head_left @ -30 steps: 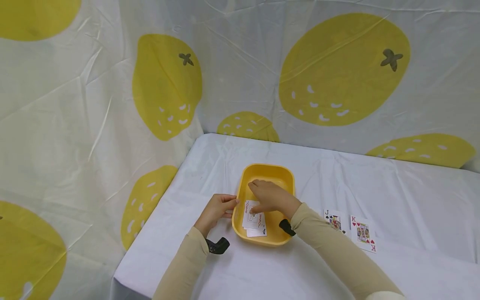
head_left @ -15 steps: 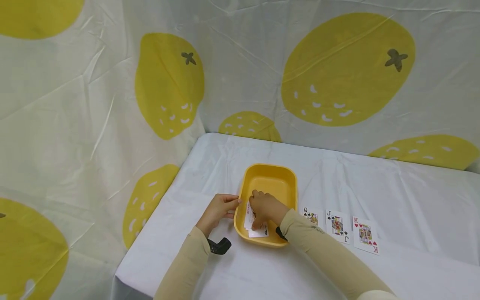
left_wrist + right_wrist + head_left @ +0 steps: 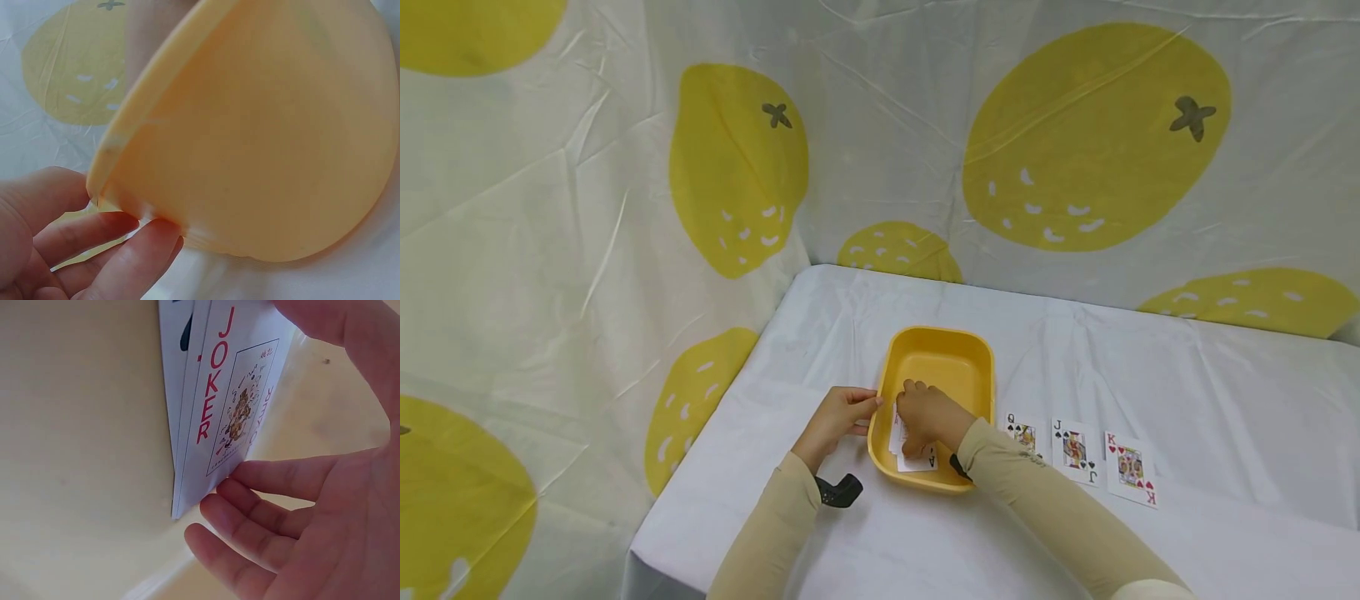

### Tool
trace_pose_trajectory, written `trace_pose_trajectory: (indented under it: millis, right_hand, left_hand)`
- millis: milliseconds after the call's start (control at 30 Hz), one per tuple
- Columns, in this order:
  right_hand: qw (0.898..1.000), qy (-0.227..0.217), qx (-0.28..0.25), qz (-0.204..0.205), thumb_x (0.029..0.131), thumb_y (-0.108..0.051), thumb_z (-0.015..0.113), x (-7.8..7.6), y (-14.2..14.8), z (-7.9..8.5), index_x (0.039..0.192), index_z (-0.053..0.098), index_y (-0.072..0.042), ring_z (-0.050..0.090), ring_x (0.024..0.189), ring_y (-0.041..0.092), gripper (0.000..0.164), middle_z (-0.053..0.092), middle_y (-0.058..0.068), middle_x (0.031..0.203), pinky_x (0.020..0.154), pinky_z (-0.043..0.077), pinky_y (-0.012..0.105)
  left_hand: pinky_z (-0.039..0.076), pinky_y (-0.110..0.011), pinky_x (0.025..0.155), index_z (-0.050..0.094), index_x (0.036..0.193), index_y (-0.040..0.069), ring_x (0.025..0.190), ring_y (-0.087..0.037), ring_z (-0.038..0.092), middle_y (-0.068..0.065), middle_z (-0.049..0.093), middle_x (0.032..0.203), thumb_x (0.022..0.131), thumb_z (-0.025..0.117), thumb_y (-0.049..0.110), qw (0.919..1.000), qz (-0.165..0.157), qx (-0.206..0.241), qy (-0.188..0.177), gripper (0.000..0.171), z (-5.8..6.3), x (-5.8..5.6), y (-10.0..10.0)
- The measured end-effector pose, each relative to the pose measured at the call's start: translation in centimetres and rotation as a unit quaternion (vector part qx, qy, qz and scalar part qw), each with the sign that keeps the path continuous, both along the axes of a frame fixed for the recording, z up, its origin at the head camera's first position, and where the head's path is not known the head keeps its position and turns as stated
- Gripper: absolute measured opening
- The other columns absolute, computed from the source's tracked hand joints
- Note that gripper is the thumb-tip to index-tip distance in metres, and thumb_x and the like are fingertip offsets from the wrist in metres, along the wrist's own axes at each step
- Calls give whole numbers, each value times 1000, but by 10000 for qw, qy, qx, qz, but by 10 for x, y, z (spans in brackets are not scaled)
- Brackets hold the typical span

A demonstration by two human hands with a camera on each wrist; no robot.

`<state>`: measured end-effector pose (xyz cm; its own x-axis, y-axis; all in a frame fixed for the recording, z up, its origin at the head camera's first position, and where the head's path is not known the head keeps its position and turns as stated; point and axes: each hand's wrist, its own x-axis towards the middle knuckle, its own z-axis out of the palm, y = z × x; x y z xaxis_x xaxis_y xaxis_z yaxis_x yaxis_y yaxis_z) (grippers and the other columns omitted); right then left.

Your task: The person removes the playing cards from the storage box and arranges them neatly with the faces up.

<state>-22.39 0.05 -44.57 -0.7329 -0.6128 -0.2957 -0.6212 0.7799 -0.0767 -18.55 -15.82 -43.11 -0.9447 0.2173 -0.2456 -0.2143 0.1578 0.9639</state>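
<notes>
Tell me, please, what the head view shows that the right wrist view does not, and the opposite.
Only the head view shows the left hand touching the yellow tray, and the queen, jack and king on white cloth. Only the right wrist view makes JOKER readable on the top card. Both show the right hand touching the cards.

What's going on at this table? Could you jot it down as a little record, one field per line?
Container: yellow tray on a white cloth
In tray: joker card atop other cards
Left hand: fingers holding the tray's left rim
Right hand: inside the tray, thumb and fingers at opposite edges of the joker
Right of tray: queen of spades, jack of spades, king of hearts, face up
Partly hidden: queen, by the right sleeve
Backdrop: lemon-print sheet
</notes>
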Motion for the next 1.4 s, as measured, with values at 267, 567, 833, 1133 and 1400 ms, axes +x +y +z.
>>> trace_pose_trajectory:
  millis: [267,567,833,1133,1400]
  right_hand:
    - [9999,-77,92,-107,58,-48,78,3,0,1,106,57,1,42,84,21,71,44,8,94,77,44,35]
    - [9999,-14,136,5,58,-46,79,4,1,5,107,56,1,42,80,20,72,44,7,91,74,44,33]
    - [9988,-395,-58,-285,59,-43,79,-2,5,16,111,51,1,41,81,22,74,42,8,93,74,43,34]
    - [9978,-454,-284,-392,62,-40,80,-3,22,45,120,46,4,42,86,22,81,42,11,101,79,43,33]
    - [9949,-396,-685,-619,63,-35,80,1,57,66,125,41,9,44,90,23,86,43,16,111,87,43,35]
  left_hand:
    - [54,-36,63,54,112,-15,82,-34,63,-28,59,103,89,56,9,10000,-10,64,-11,33,-17,-9,-3]
    - [54,-35,62,59,110,-10,77,-24,64,-20,63,98,86,60,13,9998,153,127,-29,33,-32,-15,-3]
    - [54,-35,62,58,109,-11,76,-22,64,-20,63,98,87,60,13,9997,173,142,27,33,-30,-14,-3]
    - [54,-35,62,57,111,-11,76,-25,64,-23,61,100,88,58,11,9998,198,71,-53,32,-31,-14,-4]
    - [54,-38,64,55,112,-13,80,-35,63,-28,59,102,88,57,9,9998,87,28,-150,32,-30,-16,-5]
